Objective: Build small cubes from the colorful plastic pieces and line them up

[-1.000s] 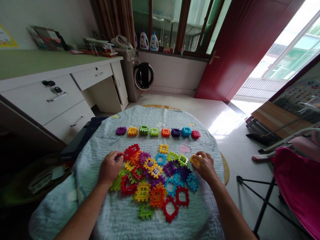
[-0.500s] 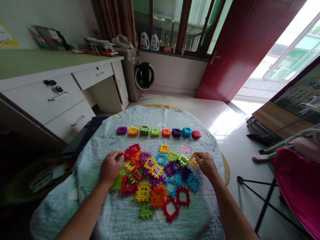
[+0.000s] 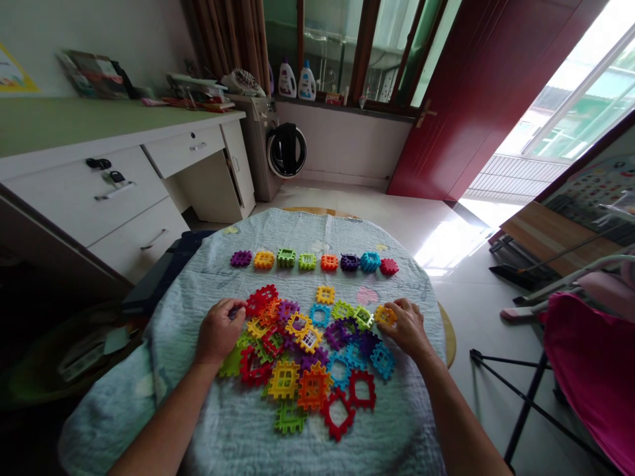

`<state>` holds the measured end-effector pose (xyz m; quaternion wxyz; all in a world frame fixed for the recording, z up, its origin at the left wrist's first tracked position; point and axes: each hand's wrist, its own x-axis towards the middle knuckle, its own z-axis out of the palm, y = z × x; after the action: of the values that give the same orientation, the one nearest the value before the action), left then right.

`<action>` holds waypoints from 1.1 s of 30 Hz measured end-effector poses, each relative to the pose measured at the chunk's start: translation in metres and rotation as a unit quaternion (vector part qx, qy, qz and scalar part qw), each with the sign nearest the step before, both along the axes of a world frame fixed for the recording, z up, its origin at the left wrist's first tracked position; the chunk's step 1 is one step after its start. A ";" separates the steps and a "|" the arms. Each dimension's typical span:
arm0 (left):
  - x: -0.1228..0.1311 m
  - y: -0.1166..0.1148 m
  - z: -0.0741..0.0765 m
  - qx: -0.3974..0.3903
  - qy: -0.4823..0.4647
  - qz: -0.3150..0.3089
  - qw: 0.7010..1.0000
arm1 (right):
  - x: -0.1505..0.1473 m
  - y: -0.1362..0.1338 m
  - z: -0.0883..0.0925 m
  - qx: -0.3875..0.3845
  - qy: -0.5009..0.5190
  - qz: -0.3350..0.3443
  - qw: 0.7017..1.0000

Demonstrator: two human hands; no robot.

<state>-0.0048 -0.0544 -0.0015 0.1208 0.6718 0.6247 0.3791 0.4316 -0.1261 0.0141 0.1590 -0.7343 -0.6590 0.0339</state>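
Observation:
A heap of colourful plastic interlocking tiles (image 3: pixel 302 357) lies on a round table under a pale quilted cloth (image 3: pixel 347 433). My right hand (image 3: pixel 409 328) is at the heap's right edge, fingers pinched on a yellow tile (image 3: pixel 385 315). At the left edge my left hand (image 3: pixel 218 330) rests curled beside a red tile (image 3: pixel 261 299); its fingers are closed round something small that I cannot make out. Beyond the heap stands a row of small assembled cubes (image 3: pixel 315 261) in several colours.
A white desk with drawers (image 3: pixel 124 192) stands to the left, keys hanging in one lock. A washing machine (image 3: pixel 278 149) sits by the window, a red door (image 3: pixel 476 99) at right. A pink chair (image 3: pixel 590 357) and a black stand (image 3: pixel 520 410) are to the right.
My right hand has drawn the yellow tile slightly back and closed more firmly round it. My left hand has stayed put.

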 end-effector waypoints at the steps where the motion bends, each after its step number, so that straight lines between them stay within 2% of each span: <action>1: 0.000 0.000 0.000 0.000 -0.001 -0.001 1.000 | 0.001 0.001 0.002 0.010 0.009 -0.004 1.000; 6: 0.000 0.000 0.001 -0.003 -0.002 -0.003 1.000 | 0.028 0.007 0.016 0.084 0.068 -0.057 0.992; 9: 0.001 0.000 0.002 -0.005 -0.003 0.001 1.000 | 0.046 0.007 0.019 0.062 0.071 -0.086 0.992; 11: 0.001 -0.001 0.002 -0.006 -0.001 0.001 1.000 | 0.052 0.007 0.014 0.036 0.061 -0.087 0.994; 16: 0.000 0.000 0.002 -0.005 0.001 -0.005 1.000 | 0.050 0.007 -0.005 0.000 0.046 -0.084 0.995; 19: 0.000 0.000 0.001 -0.003 0.003 -0.002 1.000 | 0.048 0.008 -0.010 -0.015 0.052 -0.086 0.995; 26: -0.002 0.001 -0.003 0.003 0.006 -0.001 1.000 | 0.051 0.009 -0.010 -0.039 0.063 -0.072 0.995; 33: -0.003 0.002 -0.005 0.001 0.000 -0.004 1.000 | 0.044 0.012 -0.006 -0.049 0.025 -0.074 0.996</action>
<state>-0.0073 -0.0528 -0.0064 0.1218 0.6743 0.6216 0.3796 0.4761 -0.1141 0.0085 0.1411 -0.7868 -0.5964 0.0726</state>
